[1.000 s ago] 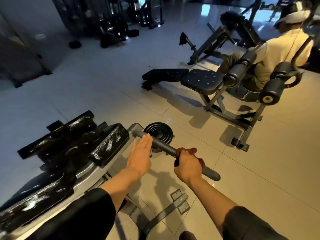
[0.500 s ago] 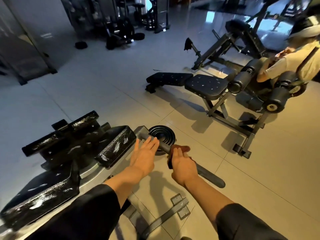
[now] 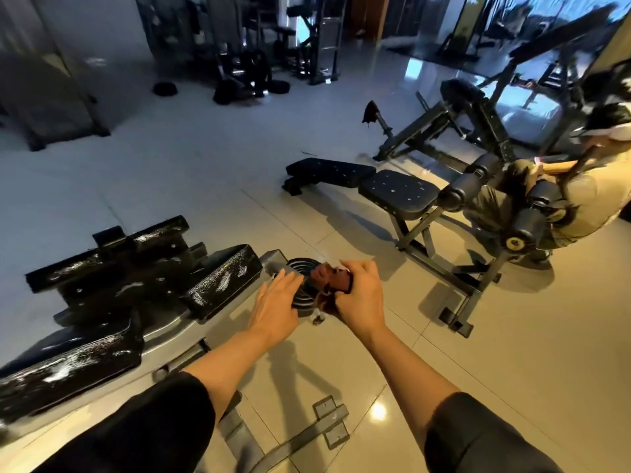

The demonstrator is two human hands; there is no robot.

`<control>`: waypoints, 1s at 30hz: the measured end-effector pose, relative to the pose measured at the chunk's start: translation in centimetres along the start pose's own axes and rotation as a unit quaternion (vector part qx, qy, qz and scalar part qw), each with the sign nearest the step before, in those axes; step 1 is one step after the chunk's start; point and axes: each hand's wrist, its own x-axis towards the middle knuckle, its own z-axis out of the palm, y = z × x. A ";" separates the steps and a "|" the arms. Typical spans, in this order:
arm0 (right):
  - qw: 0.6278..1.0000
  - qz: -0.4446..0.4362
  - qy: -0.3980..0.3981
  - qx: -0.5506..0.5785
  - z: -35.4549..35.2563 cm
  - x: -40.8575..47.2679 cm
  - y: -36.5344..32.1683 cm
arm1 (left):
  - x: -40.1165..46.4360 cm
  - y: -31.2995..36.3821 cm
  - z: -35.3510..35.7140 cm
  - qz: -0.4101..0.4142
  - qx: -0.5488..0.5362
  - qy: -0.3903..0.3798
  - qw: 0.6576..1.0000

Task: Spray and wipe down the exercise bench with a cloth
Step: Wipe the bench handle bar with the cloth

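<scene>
From my feed, my right hand (image 3: 358, 295) sits just right of frame centre, its grip clamped on a dark reddish-brown cloth (image 3: 336, 283) bunched against the handle bar, which the cloth and fingers mostly hide. My left hand (image 3: 276, 307) lies just beside it to the left, grip apart, fingers straight and laid flat over the round black ribbed cap (image 3: 302, 288) at the end of the machine. The exercise bench (image 3: 119, 291) I am working on fills the lower left of the frame, its black pads glistening with wet streaks, on a grey metal frame. In the centre right stands a second bench (image 3: 396, 192) with roller pads, and a person in a pale top (image 3: 594, 196) crouches behind it at the right edge. More dark gym machines (image 3: 246, 73) stand blurred in the upper left on the pale tiled floor (image 3: 512, 353).
</scene>
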 end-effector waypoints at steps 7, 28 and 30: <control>0.997 -0.013 0.012 -0.081 3.0 2.1 0.4 | 0.8 -0.2 0.4 -0.030 0.015 -0.026 0.999; 0.959 -0.028 -0.198 -0.202 5.5 1.5 2.7 | -0.1 0.7 1.1 -0.014 0.288 -0.110 0.951; 0.962 -0.055 -0.199 -0.179 6.0 1.9 2.2 | 0.1 0.9 0.5 -0.012 0.280 -0.116 0.953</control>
